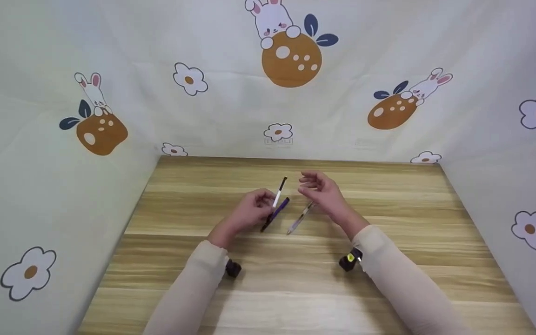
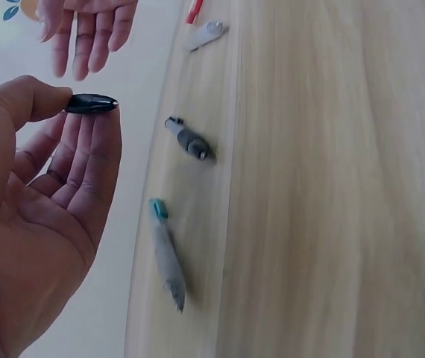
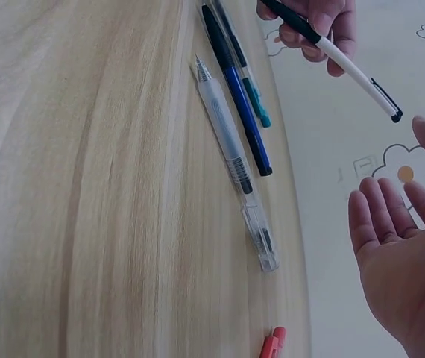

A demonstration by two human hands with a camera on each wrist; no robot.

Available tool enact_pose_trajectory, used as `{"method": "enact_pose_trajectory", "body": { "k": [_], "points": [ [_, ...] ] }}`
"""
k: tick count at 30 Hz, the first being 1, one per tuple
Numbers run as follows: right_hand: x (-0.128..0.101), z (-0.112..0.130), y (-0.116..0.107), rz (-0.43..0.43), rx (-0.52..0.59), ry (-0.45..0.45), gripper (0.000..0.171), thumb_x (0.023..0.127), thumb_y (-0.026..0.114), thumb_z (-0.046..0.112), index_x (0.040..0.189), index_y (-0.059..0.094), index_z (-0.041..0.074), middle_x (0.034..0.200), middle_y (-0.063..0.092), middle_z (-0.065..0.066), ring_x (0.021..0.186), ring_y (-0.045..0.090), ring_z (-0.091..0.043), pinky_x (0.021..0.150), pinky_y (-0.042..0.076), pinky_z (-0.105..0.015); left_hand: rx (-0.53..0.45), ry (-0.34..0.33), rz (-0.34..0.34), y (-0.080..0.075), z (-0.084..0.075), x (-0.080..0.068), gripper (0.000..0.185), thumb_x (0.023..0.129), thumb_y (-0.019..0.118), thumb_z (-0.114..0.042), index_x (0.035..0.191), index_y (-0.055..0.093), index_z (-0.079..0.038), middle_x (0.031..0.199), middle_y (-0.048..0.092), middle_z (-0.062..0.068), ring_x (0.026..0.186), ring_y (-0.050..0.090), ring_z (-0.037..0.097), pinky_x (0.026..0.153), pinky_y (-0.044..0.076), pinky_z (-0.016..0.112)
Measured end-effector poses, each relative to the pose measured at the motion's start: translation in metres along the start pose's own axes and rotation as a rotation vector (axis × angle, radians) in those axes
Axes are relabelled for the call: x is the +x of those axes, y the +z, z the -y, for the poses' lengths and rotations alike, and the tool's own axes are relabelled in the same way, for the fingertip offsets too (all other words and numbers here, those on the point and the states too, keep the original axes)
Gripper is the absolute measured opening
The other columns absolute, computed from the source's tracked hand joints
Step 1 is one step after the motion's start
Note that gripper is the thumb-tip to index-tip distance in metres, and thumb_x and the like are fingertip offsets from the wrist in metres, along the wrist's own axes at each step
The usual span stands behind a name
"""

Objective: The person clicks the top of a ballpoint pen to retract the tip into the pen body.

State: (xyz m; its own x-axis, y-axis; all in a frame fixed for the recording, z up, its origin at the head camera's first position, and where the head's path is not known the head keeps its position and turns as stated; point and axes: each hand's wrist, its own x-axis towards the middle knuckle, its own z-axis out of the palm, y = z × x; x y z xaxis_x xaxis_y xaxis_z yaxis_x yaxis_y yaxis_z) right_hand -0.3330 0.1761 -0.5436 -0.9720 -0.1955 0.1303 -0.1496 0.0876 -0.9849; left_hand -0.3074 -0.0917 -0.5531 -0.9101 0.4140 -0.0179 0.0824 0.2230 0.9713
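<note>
My left hand (image 1: 249,210) pinches a black-and-white pen (image 1: 276,199) between thumb and fingers, held above the table; its black tip part (image 2: 92,104) points toward the left wrist camera. The pen's white barrel and black clip end (image 3: 361,83) point toward my right hand in the right wrist view. My right hand (image 1: 323,193) is apart from the pen, fingers extended and palm bare (image 3: 406,257). Beneath the hands lie a blue pen with a black grip (image 3: 241,101), a transparent pen (image 3: 227,138) and a teal-ended clear pen (image 3: 251,86).
A red pen (image 3: 274,343) shows partly at the right wrist view's bottom edge. The wood-grain table (image 1: 296,288) meets a pale printed cloth (image 1: 231,107) at the back and sides. A small black camera (image 1: 349,260) is on the right wrist.
</note>
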Motion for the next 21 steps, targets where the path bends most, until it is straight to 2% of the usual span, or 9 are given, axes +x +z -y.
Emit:
{"method": "enact_pose_trajectory", "body": {
  "k": [2,7,14,17,21],
  "points": [
    [-0.002,0.001,0.000,-0.002,0.006,0.002,0.048,0.101,0.077,0.001,0.146,0.061,-0.007,0.135,0.069,-0.025,0.125,0.065,-0.035,0.097,0.057,-0.026,-0.017,0.008,-0.003,0.004,0.000,0.001,0.033,0.098,0.066,0.004,0.131,0.066,0.010,0.107,0.069,0.010,0.091,0.064,0.017,0.070,0.054,0.026],
    [-0.005,0.005,-0.003,-0.009,0.031,0.019,0.047,0.102,0.077,0.003,0.146,0.062,-0.004,0.138,0.066,-0.030,0.119,0.067,-0.025,0.095,0.059,-0.026,-0.051,0.039,0.005,0.015,-0.002,0.006,0.030,0.100,0.068,0.002,0.129,0.066,0.011,0.104,0.070,0.007,0.090,0.065,0.016,0.074,0.056,0.027],
    [-0.009,0.009,-0.003,-0.012,0.115,0.043,0.048,0.103,0.075,0.001,0.147,0.059,-0.008,0.142,0.061,-0.035,0.115,0.069,-0.018,0.100,0.060,-0.028,-0.131,0.073,0.026,0.030,-0.005,0.012,0.028,0.101,0.066,0.006,0.128,0.064,0.014,0.101,0.069,0.005,0.090,0.066,0.013,0.077,0.058,0.024],
    [-0.010,0.010,-0.002,-0.018,0.164,0.046,0.049,0.103,0.074,-0.001,0.148,0.058,-0.010,0.138,0.064,-0.032,0.113,0.069,-0.017,0.100,0.060,-0.030,-0.167,0.066,0.042,0.035,-0.005,0.014,0.028,0.101,0.065,0.006,0.128,0.063,0.015,0.101,0.069,0.005,0.091,0.066,0.013,0.078,0.060,0.025],
    [-0.011,0.010,-0.003,-0.039,0.226,0.036,0.048,0.101,0.073,-0.006,0.145,0.058,-0.013,0.126,0.069,-0.020,0.108,0.070,-0.017,0.098,0.061,-0.032,-0.191,0.046,0.056,0.043,-0.008,0.017,0.027,0.102,0.067,0.005,0.128,0.064,0.012,0.104,0.069,0.005,0.093,0.067,0.014,0.080,0.063,0.030]
  ]
}}
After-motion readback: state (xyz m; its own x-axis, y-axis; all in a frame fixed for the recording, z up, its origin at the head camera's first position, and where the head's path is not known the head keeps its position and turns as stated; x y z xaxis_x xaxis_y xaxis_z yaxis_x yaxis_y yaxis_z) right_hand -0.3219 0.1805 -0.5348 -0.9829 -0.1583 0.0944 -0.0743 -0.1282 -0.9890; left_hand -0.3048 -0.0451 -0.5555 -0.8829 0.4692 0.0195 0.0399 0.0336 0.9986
